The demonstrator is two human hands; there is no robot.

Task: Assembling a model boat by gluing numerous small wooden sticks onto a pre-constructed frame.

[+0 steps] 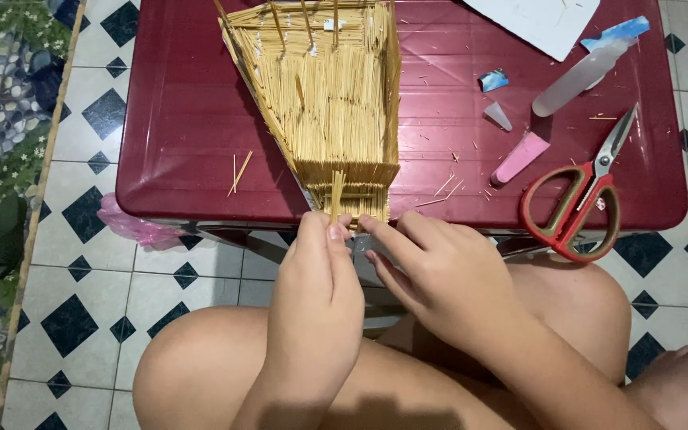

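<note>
Pinching a small bundle of thin sticks (336, 193) upright between thumb and fingers, left hand (318, 279) held it against the near end of the stick-built model (328, 95) on the red table (185, 119), right hand (439, 275) beside it, fingertips closed on that same edge, scissors (579, 203) lying well right.

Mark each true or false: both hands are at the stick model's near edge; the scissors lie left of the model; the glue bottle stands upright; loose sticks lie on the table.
1. Both hands at the near edge of the pale wooden stick model: true; left hand, right hand.
2. Red-handled scissors left of the model: false, right.
3. Clear plastic glue bottle upright: false, lying down.
4. Loose sticks on the dark red table: true.
</note>
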